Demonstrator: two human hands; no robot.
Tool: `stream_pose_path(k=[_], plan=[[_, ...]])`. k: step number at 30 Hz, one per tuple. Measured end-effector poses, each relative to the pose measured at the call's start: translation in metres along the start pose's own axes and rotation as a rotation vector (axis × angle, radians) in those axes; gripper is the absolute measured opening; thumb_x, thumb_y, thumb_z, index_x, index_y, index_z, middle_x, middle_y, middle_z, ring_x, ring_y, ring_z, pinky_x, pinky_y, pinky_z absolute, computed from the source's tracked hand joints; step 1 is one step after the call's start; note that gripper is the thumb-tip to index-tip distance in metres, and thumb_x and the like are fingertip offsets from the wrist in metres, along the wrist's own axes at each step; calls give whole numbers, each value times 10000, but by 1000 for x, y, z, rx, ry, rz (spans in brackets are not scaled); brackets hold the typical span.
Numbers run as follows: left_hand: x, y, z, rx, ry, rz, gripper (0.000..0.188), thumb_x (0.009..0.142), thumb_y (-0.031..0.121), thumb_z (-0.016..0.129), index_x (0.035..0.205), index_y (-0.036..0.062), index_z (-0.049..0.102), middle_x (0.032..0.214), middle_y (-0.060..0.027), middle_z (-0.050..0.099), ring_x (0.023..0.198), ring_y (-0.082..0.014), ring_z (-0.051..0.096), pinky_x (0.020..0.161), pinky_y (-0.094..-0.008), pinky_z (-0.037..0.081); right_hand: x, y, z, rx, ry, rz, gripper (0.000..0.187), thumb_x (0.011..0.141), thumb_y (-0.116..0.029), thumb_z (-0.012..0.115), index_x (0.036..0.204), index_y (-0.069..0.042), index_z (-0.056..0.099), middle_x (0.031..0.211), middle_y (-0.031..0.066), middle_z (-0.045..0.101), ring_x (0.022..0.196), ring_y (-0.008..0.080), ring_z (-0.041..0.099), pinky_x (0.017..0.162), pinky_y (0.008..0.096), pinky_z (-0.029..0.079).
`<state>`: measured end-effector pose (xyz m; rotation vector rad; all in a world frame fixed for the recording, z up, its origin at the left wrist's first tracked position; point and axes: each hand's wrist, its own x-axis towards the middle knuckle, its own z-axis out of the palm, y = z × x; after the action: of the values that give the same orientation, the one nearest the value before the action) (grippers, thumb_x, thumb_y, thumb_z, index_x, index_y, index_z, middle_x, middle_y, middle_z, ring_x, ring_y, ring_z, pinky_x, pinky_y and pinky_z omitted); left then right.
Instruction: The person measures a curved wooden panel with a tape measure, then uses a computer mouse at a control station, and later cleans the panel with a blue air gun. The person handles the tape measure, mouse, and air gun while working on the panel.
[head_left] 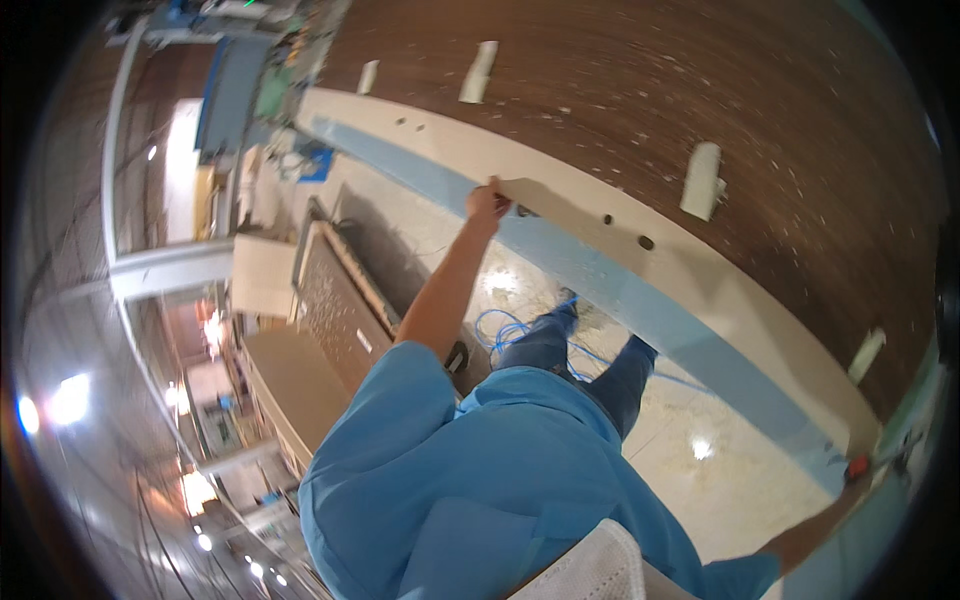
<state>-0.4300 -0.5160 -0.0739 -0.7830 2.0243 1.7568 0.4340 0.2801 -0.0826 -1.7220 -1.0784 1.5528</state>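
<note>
A long pale board (570, 198) with several dark holes and a light-blue front side stretches diagonally before me. My left hand (488, 202) is closed at the near edge of this board, beside one of the holes; what its fingers hold, if anything, is too small to tell. Far to the right, my right hand (856, 486) reaches the other end of the board. It is closed around a red and dark tool (857, 467), whose kind the dim picture rim hides.
Beyond the board lies a dark brown wood-grain surface (600, 110) with pale chips and several cream strips (702, 180). Blue hose (500, 328) coils on the floor by my feet. Brown panels (335, 300) covered in chips stand to the left, near a white post frame (170, 272).
</note>
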Motion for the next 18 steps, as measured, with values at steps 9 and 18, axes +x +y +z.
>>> stream_pose_path(k=[9,18], plan=[[22,10,-26,-24,94,48,298,1014,307,588,924,25,621,841,-85,611,710,-197,609,625,-364,572,-47,16,37,-367,-54,-83,520,968,-418,544,1361,-78,540,1104,44,631,949,207,603,787,361,522],[95,36,-72,-253,126,-30,198,1015,108,558,1107,-66,582,1015,-153,602,930,-268,625,775,-407,614,-105,11,110,91,17,130,151,942,-248,617,982,-117,683,747,-21,612,556,136,570,457,317,461]])
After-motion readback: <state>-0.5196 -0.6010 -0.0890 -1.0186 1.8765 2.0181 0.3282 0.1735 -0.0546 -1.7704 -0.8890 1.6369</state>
